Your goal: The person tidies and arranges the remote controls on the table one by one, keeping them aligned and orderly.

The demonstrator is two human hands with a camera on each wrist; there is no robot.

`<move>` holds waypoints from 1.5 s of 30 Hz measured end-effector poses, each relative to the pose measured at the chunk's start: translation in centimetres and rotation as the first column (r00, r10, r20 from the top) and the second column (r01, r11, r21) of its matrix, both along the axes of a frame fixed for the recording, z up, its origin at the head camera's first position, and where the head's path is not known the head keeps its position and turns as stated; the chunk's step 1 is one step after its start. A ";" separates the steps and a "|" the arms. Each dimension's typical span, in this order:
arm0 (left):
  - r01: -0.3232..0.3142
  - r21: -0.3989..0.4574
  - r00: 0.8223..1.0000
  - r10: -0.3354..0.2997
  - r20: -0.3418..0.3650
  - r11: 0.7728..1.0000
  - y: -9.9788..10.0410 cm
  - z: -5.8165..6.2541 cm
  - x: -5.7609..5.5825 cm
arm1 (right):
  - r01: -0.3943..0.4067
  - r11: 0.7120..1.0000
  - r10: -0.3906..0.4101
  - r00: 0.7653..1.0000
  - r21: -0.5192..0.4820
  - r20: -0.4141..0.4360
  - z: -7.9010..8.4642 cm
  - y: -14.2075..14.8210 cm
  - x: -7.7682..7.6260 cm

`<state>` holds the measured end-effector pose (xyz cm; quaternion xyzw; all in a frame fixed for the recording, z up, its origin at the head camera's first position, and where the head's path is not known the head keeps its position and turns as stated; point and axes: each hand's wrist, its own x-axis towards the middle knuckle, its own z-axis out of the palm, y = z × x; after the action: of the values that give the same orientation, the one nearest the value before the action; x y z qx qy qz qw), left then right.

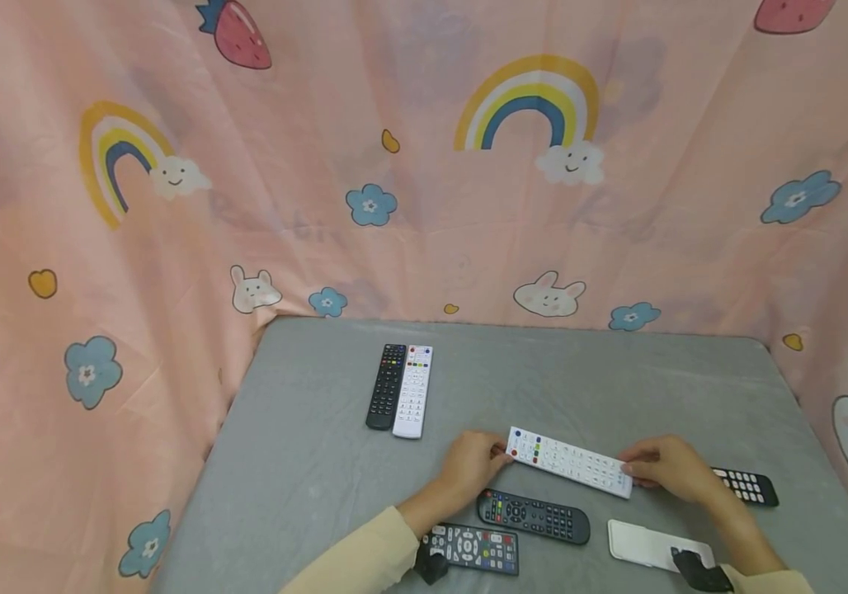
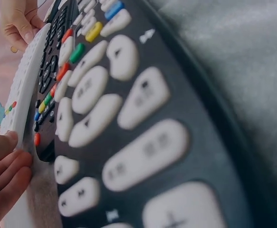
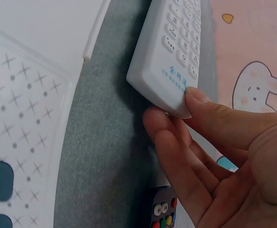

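Note:
A long white remote control spans the space between both hands, lying slantwise. The left hand pinches its left end, near the coloured buttons. At the other end, the right hand grips a corner with the thumb on top and fingers beneath, as the right wrist view shows at the remote's end. Just in front of the white remote lies a black remote. A dark remote with big pale buttons lies by the left wrist and fills much of the left wrist view.
Towards the back, a black remote and a white remote lie side by side on the grey tabletop. A white flat device is beneath the right wrist. Another black remote is partly hidden behind the right hand. A pink patterned curtain hangs behind.

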<state>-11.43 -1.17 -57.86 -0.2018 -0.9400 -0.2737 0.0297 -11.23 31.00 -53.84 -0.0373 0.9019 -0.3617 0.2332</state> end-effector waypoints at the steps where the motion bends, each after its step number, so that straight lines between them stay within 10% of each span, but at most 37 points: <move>1: -0.009 0.038 1.000 0.009 0.016 0.999 0.0 0.0 0.0 | 0.005 1.000 -0.005 1.000 -0.004 0.001 0.0 0.0 0.0; 12: -0.110 0.381 0.989 0.062 0.136 0.918 -0.9 -0.2 -1.4 | 0.044 0.997 -0.044 0.999 -0.065 -0.005 0.1 -0.7 -0.1; 26: -0.197 0.473 0.978 0.140 0.153 0.859 -2.8 0.0 -3.2 | 0.170 0.934 -0.143 0.984 -0.315 0.109 -0.2 -3.2 0.3; 45: -0.304 0.519 0.953 0.264 0.152 0.799 -4.9 1.2 -6.1 | 0.046 0.876 0.015 0.992 -0.481 0.121 -0.5 -7.4 0.2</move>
<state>-17.49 -6.08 -56.62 -0.0323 -0.8456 -0.5248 0.0918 -11.05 23.60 -54.38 -0.0649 0.7677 -0.5784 0.2680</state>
